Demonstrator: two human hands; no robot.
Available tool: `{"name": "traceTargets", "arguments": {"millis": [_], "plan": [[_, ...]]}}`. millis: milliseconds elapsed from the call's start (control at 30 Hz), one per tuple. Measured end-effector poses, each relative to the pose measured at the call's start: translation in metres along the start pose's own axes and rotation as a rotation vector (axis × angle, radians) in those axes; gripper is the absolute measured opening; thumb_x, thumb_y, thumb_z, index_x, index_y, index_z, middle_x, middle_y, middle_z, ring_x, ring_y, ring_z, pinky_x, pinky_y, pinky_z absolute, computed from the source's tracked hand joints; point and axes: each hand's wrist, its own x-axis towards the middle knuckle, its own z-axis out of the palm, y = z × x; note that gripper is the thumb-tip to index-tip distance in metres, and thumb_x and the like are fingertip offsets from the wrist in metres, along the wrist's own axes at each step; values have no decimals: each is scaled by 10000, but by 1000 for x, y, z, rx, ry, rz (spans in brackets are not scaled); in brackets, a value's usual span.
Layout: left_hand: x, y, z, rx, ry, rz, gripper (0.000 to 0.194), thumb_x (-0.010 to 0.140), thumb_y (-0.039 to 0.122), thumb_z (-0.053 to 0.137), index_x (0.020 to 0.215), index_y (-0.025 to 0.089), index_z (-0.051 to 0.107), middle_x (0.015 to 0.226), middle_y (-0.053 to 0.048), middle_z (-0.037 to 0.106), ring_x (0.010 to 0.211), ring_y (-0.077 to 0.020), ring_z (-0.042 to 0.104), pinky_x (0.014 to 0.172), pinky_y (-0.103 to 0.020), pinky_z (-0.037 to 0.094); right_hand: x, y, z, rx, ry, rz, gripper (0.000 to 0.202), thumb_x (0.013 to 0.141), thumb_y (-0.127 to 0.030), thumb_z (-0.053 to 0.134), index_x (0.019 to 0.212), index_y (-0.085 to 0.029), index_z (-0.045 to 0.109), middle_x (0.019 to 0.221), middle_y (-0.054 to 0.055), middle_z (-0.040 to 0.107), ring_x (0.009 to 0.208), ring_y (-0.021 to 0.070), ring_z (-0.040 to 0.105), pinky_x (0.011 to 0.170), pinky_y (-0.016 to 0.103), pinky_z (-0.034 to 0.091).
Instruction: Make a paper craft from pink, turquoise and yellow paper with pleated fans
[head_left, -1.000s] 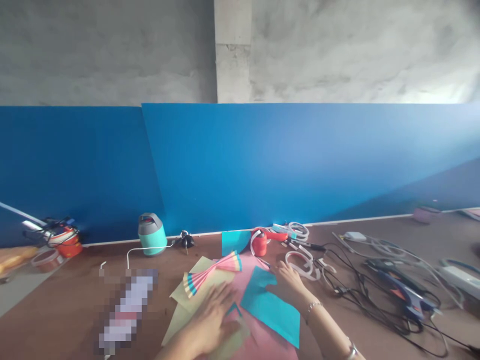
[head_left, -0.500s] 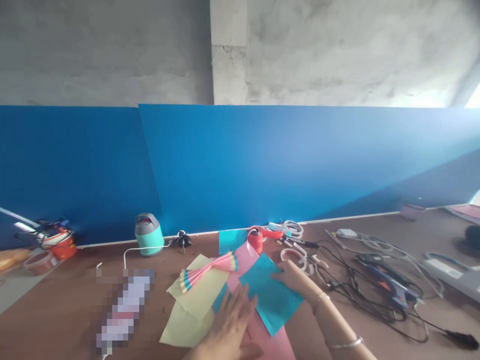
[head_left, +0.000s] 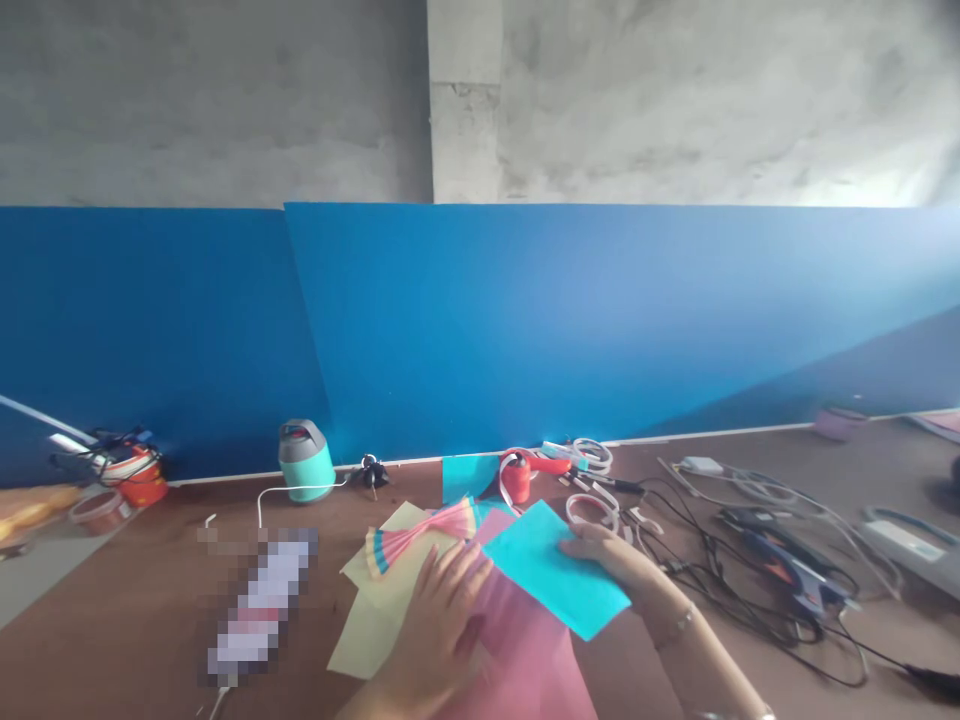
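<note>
A turquoise sheet of paper [head_left: 551, 570] is gripped at its right edge by my right hand [head_left: 607, 555], held a little above the stack. My left hand [head_left: 439, 615] lies with fingers stretched out over the pink paper [head_left: 521, 640] and the edge of the pale yellow sheets [head_left: 375, 625]. Just beyond its fingertips, a pleated paper fan shape [head_left: 420, 535], pinched in the middle with pink, yellow and blue bands, rests on the yellow paper. Another turquoise sheet [head_left: 466, 480] lies by the blue partition.
Behind the papers are a red round object [head_left: 516, 480], white tape rolls and tangled cables [head_left: 690, 570]. Left stand a teal and grey container [head_left: 307, 465], keys [head_left: 371, 475] and a blurred-out device [head_left: 262, 605]. A blue partition [head_left: 480, 330] borders the table [head_left: 150, 620].
My right hand has lifted the turquoise sheet and shifted it slightly right, off the pink paper. My left hand has moved a little left, away from that sheet.
</note>
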Motion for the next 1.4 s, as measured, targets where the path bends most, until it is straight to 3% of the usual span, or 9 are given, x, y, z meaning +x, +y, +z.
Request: {"name": "traceTargets", "arguments": {"millis": [233,367,467,567,700,900,1067,1200,1400], "plan": [[-40,-3,11,-132,-54,-164,698,831,345,540,1433,173,233,1328,-160,494,1218,-289,468,967,-408,449,-6,15,49,-465,-27,59,159,651,-250,582,782,-174,630,686,8,616,604,152,551,568,257,424],[-62,-12,35,-61,-273,-44,538,870,385,498,1380,266,373,1326,-150,516,1211,-342,481,972,-488,418,-4,14,48,-638,45,-36,95,595,-158,547,537,-181,475,525,-37,442,544,119,432,537,248,334],[-61,-23,33,-86,-377,52,729,841,492,512,1453,286,174,1415,-133,416,1273,-359,403,1024,-559,324,4,4,34,-622,62,-97,98,637,-203,527,556,-180,477,535,-29,457,573,127,458,547,241,342],[-50,-24,13,-101,-295,-5,868,801,440,582,1466,285,46,1456,-116,354,1306,-349,355,1060,-550,286,13,-5,25,-324,-7,-90,218,708,-379,524,728,-166,564,641,11,577,622,157,544,571,255,407],[-26,-10,-10,-33,45,-285,742,806,162,503,1442,259,134,1402,-122,420,1303,-315,366,1004,-501,392,23,1,39,53,-14,-72,387,654,-511,585,795,-150,584,654,29,610,608,170,589,583,279,451],[-3,0,-9,-56,96,-120,436,674,14,527,1048,231,582,1081,-74,599,1083,-279,515,915,-465,428,41,26,77,-204,127,-41,265,701,-418,541,732,-156,559,482,-37,472,476,146,505,458,248,378],[-13,-10,7,-43,63,-93,247,704,-16,506,729,207,610,713,-13,593,752,-193,533,735,-375,435,20,14,81,-529,334,-391,319,707,-317,590,1006,-211,565,959,60,608,906,226,557,802,340,426],[-16,-8,12,-41,25,-132,214,750,26,505,747,204,624,736,-25,615,760,-201,541,705,-360,424,-11,2,89,-790,-43,-612,303,673,-350,673,939,-225,603,969,42,597,918,221,534,814,327,401],[-13,-10,5,-99,22,-205,391,611,-52,457,858,208,615,877,-40,647,886,-228,563,784,-393,445,-13,14,96,-997,-75,-643,201,810,-119,431,801,-201,614,836,36,619,836,189,522,764,319,359]]}}
